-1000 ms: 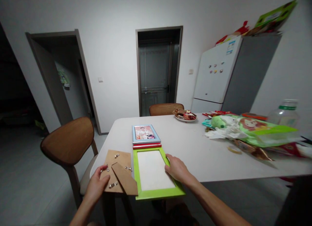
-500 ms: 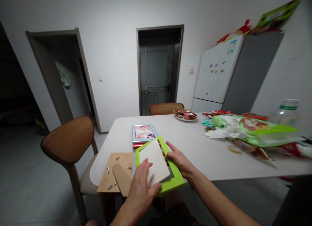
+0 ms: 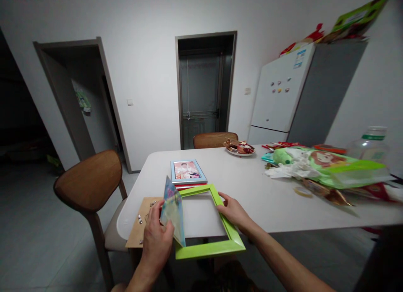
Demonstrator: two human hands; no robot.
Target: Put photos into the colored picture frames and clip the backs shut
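My right hand [image 3: 234, 211] grips the right side of a bright green picture frame [image 3: 210, 248], its thumb over the inner edge. Through the frame's opening the white tabletop shows. In my left hand [image 3: 158, 231] is a colourful picture sheet [image 3: 173, 212], tilted up on edge along the frame's left side, which it partly hides. Under and beside that hand lies the brown backing board [image 3: 134, 233] with metal clips, partly covered. Just beyond the green frame sits a light blue picture frame [image 3: 173, 173] on top of a red one [image 3: 192, 185].
On the white table [image 3: 239, 174], a plate with wrapped items [image 3: 239, 148] stands at the back. Green packaging [image 3: 343, 168], crumpled tissue [image 3: 292, 168] and a clear plastic jar [image 3: 370, 147] crowd the right side. A wooden chair [image 3: 91, 181] stands at the left.
My left hand has moved left, lifting the sheet out of the frame's opening and tilting it up so its printed side shows. The green frame now lies flatter, still held by my right hand.
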